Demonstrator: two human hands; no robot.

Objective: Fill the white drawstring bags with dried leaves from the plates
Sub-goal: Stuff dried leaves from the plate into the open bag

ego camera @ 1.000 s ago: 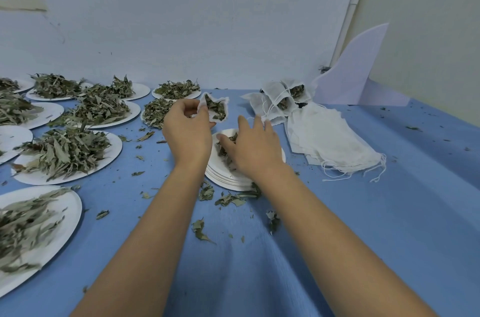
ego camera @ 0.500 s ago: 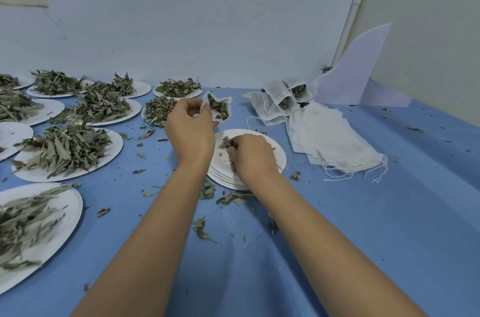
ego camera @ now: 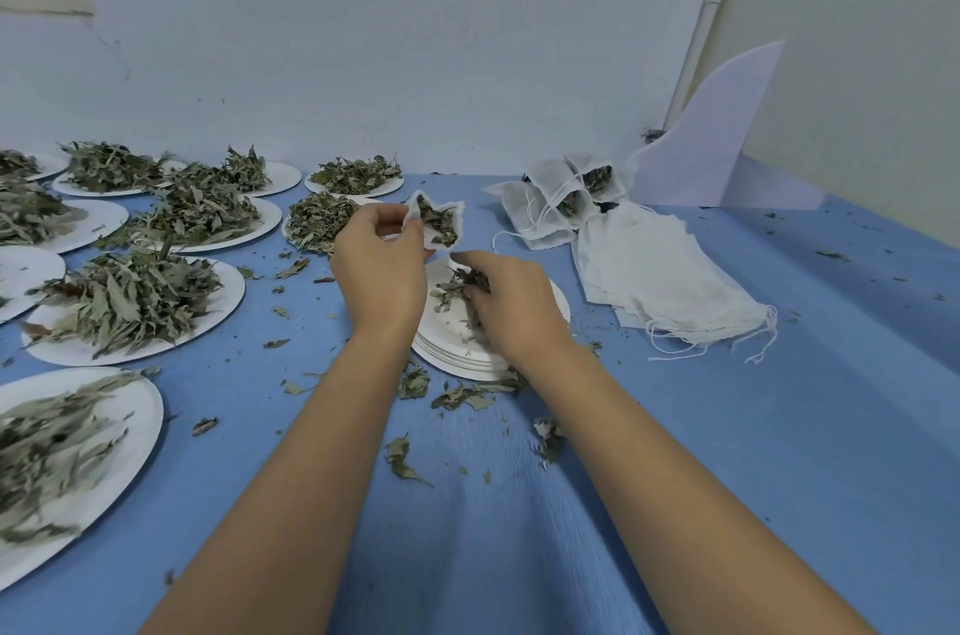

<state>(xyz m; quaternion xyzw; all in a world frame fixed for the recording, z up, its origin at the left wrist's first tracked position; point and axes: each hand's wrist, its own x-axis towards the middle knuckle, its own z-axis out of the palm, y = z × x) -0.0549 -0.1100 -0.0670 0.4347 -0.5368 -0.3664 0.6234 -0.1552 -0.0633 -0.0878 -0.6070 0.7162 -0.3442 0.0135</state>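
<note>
**Bag fill: one bag open, leaves in hand**

Landmark is the plate stack [ego camera: 451,360]: white, top plate nearly bare, sitting on the blue cloth [ego camera: 779,426].

- left hand [ego camera: 382,265]: over the stack's far-left edge. Thumb and fingers pinch the rim of the open bag [ego camera: 437,220].
- The open bag is held just above the stack's far edge and doesn't touch it. Its mouth faces the camera and dark leaves are visible inside.
- right hand [ego camera: 511,307]: over the stack's top plate, knuckles up. Fingers are curled round a clump of dried leaves [ego camera: 461,282].
- The clump sits just under the bag mouth. The index fingertip reaches toward the bag's lower edge, but I can't confirm contact.
- filled bags [ego camera: 566,197]: clustered beyond the stack to the far right, with leaves showing at the mouths and drawstrings trailing.
- empty bags [ego camera: 665,270]: flat pile right of the stack, strings hanging off the near end.
- loaded plates [ego camera: 130,301]: several, left and far-left of the stack, heaped with leaves. The one behind the stack is partly hidden by the left hand.
- loose leaves [ego camera: 460,395]: scattered on the cloth along the stack's near side.
- white panel [ego camera: 711,151]: far right of the stack, beyond the filled bags, standing against the wall.
</note>
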